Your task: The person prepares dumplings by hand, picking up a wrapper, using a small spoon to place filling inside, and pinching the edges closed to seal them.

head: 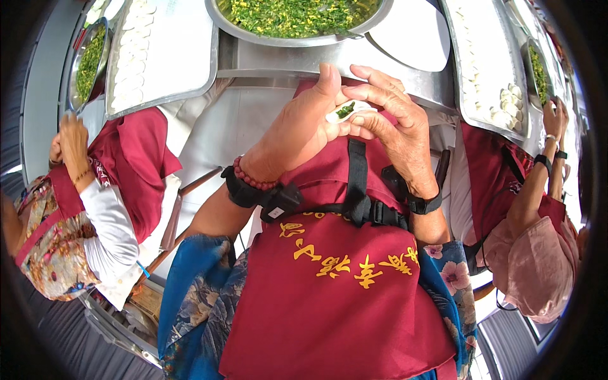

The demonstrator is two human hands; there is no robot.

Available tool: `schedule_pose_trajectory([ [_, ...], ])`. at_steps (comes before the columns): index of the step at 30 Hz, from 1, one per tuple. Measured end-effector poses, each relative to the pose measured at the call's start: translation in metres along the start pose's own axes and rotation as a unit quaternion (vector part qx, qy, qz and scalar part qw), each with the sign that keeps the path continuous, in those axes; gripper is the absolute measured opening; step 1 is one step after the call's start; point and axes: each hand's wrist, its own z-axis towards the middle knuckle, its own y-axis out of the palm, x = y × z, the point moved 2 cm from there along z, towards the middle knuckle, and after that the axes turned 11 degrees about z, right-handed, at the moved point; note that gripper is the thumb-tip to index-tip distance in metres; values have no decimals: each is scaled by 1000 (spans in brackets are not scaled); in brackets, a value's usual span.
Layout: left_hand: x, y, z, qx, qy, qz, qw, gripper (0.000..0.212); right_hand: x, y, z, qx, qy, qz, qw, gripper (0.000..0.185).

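Observation:
A round white dough wrapper point(338, 117) with chopped green filling point(345, 110) on it lies between my two hands, in front of the apron. My left hand point(304, 121) supports the wrapper from below and the side, thumb raised. The thumb and fingers of my right hand point(396, 111) pinch its right edge, where the dough is folded up. The filling still shows at the wrapper's open left part. Just beyond my hands, a large metal bowl point(285, 42) holds more chopped green and yellow filling point(289, 16).
A metal tray point(185, 57) with rows of white dumplings point(128, 66) lies at the left. Another tray point(494, 61) at the right carries dumplings and stacked dough pieces point(510, 104). A white round board point(413, 33) sits beside the bowl. Co-workers' hands point(73, 140) are at both sides.

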Motion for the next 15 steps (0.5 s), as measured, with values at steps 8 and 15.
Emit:
schedule_pose_trajectory([
  [8,1,4,-1,22,-6,-94,995,81,2,1,-4,24,-44,25,998,14],
  [15,-16,9,10,14,-4,-287,958,58,5,7,-5,88,-58,34,994,13],
])
